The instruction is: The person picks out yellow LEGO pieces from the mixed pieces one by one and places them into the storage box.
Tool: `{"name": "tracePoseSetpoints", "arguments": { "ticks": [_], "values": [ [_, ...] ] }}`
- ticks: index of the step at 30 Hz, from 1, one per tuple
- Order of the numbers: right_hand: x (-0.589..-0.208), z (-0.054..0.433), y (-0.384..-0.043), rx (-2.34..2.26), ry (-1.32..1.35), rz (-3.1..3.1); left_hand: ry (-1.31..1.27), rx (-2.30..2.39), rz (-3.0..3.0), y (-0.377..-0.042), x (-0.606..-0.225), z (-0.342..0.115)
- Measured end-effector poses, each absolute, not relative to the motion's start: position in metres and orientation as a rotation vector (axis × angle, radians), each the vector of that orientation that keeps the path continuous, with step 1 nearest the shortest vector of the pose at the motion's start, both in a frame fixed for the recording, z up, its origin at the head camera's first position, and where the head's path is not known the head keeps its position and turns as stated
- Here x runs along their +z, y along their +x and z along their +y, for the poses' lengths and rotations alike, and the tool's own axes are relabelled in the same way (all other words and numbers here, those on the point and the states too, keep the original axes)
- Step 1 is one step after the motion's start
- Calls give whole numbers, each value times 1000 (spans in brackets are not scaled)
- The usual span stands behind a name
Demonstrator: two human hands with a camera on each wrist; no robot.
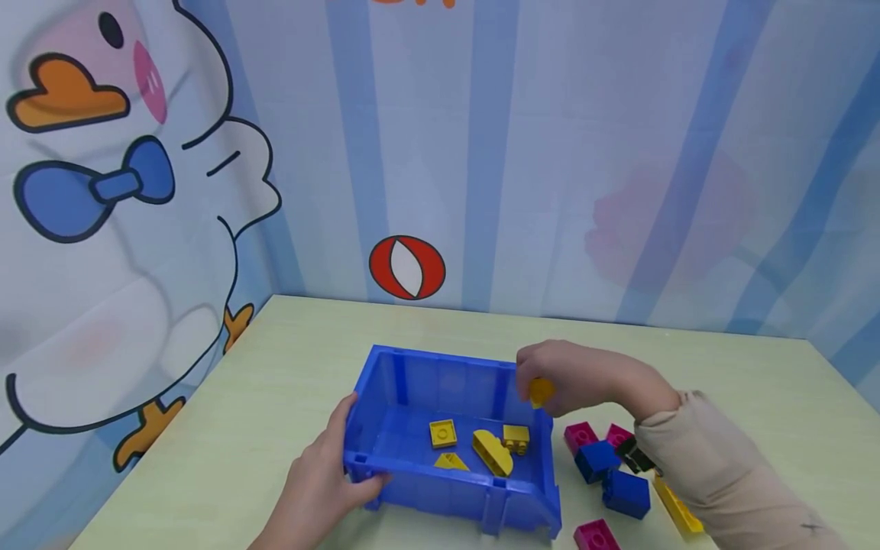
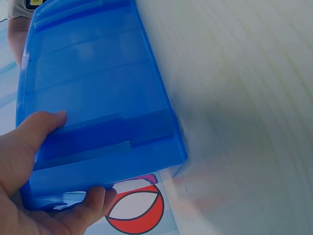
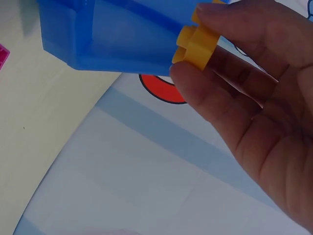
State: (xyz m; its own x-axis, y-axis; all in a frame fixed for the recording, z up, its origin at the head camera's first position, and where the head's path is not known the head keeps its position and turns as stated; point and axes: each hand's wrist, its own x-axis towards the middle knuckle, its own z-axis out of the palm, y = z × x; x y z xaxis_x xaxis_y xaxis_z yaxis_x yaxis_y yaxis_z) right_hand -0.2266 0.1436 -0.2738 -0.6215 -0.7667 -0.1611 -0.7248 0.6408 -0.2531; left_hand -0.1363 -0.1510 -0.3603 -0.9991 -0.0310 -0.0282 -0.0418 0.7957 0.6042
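Observation:
A blue plastic bin [image 1: 426, 489] stands on the table with several yellow building blocks inside, among them a square one [image 1: 443, 433] and a rounded one [image 1: 492, 452]. My left hand [image 1: 321, 475] grips the bin's left end; the left wrist view shows the thumb [image 2: 41, 127] on one wall and fingers curled under its edge. Over the bin's right edge, my right hand [image 1: 567, 378] pinches a small yellow block [image 3: 199, 46] between thumb and fingertips, studs showing in the right wrist view.
Right of the bin lie blue blocks [image 1: 626, 493], pink blocks [image 1: 596, 535] and a long yellow block [image 1: 677, 506], partly under the right sleeve [image 1: 729, 466]. A printed cloth backdrop [image 1: 550, 191] rises behind the pale table [image 1: 302, 336].

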Motion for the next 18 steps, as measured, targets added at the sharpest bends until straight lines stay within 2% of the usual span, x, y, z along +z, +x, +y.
{"name": "tracePoseSetpoints", "arguments": {
  "ticks": [13,18],
  "values": [
    [-280,124,-230,-226,-1316,2539,-61,1004,2955,-137,-360,-151],
    [-283,116,-230,-204,-1281,2539,-65,1003,2953,-137,-360,-152]
  ]
}}
